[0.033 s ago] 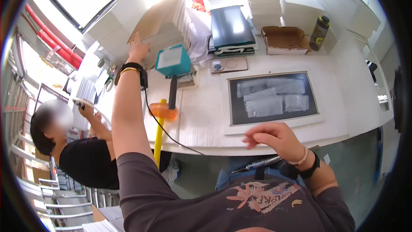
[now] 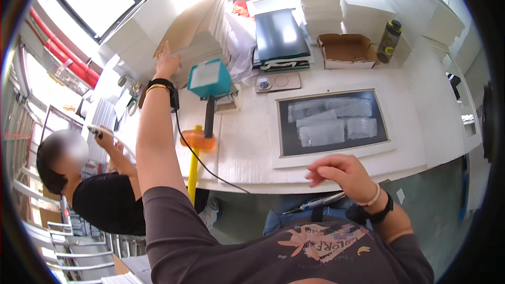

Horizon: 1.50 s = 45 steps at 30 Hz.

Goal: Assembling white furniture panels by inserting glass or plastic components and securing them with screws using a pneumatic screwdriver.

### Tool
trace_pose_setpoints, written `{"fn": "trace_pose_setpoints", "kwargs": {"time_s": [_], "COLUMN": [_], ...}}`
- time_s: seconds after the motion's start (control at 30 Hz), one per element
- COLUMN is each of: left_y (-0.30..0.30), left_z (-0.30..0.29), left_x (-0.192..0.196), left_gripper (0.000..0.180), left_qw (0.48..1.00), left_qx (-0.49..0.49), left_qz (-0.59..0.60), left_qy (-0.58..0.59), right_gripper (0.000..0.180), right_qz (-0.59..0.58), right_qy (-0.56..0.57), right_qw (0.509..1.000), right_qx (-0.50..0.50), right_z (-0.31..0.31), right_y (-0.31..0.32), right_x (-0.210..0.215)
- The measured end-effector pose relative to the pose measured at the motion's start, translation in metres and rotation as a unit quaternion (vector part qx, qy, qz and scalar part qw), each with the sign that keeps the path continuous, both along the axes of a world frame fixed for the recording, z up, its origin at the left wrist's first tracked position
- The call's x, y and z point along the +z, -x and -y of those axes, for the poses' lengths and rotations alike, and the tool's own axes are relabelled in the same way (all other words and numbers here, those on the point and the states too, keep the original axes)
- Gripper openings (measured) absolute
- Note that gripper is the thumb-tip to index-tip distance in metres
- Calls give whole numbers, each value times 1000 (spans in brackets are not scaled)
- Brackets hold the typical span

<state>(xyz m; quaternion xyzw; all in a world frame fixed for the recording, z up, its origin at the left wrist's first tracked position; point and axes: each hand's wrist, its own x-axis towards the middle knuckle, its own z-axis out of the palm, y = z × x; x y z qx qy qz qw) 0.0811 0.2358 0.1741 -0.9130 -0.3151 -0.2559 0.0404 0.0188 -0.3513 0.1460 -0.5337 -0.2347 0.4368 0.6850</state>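
A co-worker in a black shirt (image 2: 105, 200) sits left of the teal box on a post (image 2: 209, 79), busy with a small tool. The person's left hand (image 2: 167, 63) reaches far out, up-left of that teal box, and its fingers lie spread and flat against the stack of cardboard and white sheets (image 2: 197, 34), gripping nothing. To take a sheet cleanly, I think the fingers should hook one edge and not push the whole stack. Right of the teal box, on the white counter (image 2: 252, 152), lies a dark tray with pale pads (image 2: 332, 121). The right hand (image 2: 339, 173) hovers at the counter's near edge, loosely curled and empty.
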Motion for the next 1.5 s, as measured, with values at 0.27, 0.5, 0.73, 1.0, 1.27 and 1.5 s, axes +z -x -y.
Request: {"fn": "trace_pose_setpoints", "kwargs": {"time_s": [0.27, 0.5, 0.73, 1.0, 1.27, 1.5], "left_y": [-43, -32, -14, 17, 78, 87], "left_z": [36, 79, 80, 100, 201, 308], "left_x": [17, 90, 114, 109, 85, -29], "left_gripper": [41, 41, 46, 48, 37, 34], "left_qw": [994, 939, 928, 905, 670, 624], "left_qx": [12, -63, -55, -11, -274, -193], "left_qz": [-82, 127, 310, 404, 429, 217], "left_qy": [-77, -315, -197, -134, 540, 725], "right_gripper": [20, 21, 21, 20, 33, 48], "right_qz": [-87, -60, -43, 6, 27, -141], "right_qy": [99, 101, 88, 56, -82, -114], "right_qw": [982, 992, 995, 998, 941, 932], "right_qx": [-132, -47, -1, -26, -327, -315], "right_z": [60, 40, 36, 47, 74, 109], "right_y": [11, 4, 16, 4, -76, -111], "right_x": [-57, -64, -67, -59, -38, -27]}}
